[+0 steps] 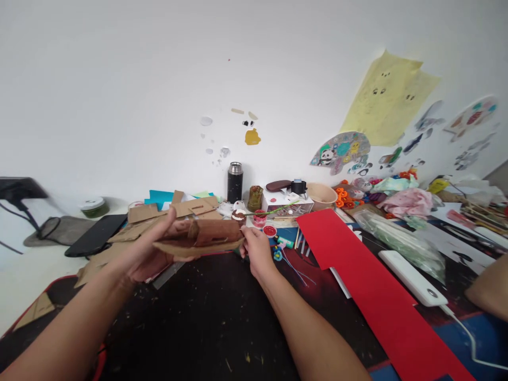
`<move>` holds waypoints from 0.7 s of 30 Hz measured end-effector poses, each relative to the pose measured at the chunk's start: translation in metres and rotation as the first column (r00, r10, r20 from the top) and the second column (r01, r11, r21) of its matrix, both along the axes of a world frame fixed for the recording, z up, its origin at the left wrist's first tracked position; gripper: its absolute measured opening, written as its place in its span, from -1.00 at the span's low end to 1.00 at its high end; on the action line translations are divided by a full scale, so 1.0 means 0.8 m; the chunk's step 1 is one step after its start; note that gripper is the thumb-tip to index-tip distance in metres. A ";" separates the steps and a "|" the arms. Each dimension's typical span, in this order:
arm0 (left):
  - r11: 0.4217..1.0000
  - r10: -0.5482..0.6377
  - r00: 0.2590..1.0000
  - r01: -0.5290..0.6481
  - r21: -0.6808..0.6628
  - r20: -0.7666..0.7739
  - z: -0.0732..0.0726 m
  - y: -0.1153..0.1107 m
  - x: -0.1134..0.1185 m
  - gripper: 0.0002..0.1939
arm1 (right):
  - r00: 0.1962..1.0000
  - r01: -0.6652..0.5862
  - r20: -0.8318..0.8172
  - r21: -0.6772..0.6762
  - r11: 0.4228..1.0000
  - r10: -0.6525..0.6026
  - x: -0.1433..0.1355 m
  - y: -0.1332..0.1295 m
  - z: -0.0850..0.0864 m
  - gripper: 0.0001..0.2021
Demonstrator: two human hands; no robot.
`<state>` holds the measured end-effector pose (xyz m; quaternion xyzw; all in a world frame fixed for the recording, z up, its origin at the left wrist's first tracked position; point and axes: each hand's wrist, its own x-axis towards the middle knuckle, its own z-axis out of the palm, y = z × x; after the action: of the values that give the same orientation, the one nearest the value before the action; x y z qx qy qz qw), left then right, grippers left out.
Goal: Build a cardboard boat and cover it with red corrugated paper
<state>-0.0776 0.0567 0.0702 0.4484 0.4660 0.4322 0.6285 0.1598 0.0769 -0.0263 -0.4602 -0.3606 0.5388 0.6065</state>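
A brown-painted cardboard model boat (218, 233) is held up above the dark mat, its long hull tilted toward me. My left hand (159, 251) supports it from the left, thumb raised at the near-left end and fingers underneath. At the right tip of the boat, the fingers of my right hand (254, 247) are pinched together on its edge. Just behind the boat stands a small pot of brown paint (238, 215). A green-handled stick (278, 209), perhaps a brush, slants out from that pot over a red paint pot (260, 218).
Cardboard scraps (146, 214) lie behind on the left, near a black flask (235, 182). To the right, a long red sheet (369, 286) crosses the dark mat (190, 328), beside a white power strip (413, 278). Another person's arm (490, 288) shows at the right edge.
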 end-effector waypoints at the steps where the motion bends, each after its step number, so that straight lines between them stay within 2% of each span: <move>1: 0.999 -0.012 1.000 0.013 -0.038 0.023 0.006 0.000 -0.004 -0.27 | 1.000 0.014 -0.001 -0.001 1.000 -0.014 0.003 0.002 -0.001 -0.53; 3: 0.997 -0.008 0.999 0.012 -0.078 0.050 0.014 0.002 -0.012 -0.18 | 0.999 0.035 -0.005 -0.004 0.999 -0.035 0.007 0.006 -0.002 -0.53; 5: 1.000 0.015 0.999 -0.014 -0.023 0.034 0.015 0.003 -0.018 -0.15 | 0.999 0.044 -0.005 -0.006 0.999 -0.044 0.009 0.008 -0.003 -0.53; 8: 0.995 0.051 0.999 -0.050 0.092 -0.007 0.008 0.006 -0.020 -0.21 | 0.999 0.044 -0.001 -0.008 0.999 -0.044 0.010 0.009 -0.003 -0.54; 10: 0.989 0.091 0.996 -0.089 0.116 -0.007 0.001 0.010 -0.017 -0.27 | 0.999 0.042 0.001 -0.008 0.999 -0.042 0.010 0.008 -0.003 -0.54; 16: 0.968 0.238 0.971 -0.238 0.074 0.013 -0.021 0.022 -0.008 -0.42 | 1.000 0.022 -0.009 -0.004 1.000 -0.022 0.011 0.006 0.002 -0.46; 21: 0.959 0.285 0.958 -0.285 -0.001 0.025 -0.026 0.028 -0.009 -0.42 | 0.999 -0.030 -0.044 0.023 0.999 0.031 0.007 0.001 0.009 -0.33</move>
<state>-0.0851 0.0788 0.0495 0.3721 0.5170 0.5244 0.5651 0.1654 0.0776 -0.0190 -0.4360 -0.3600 0.5539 0.6112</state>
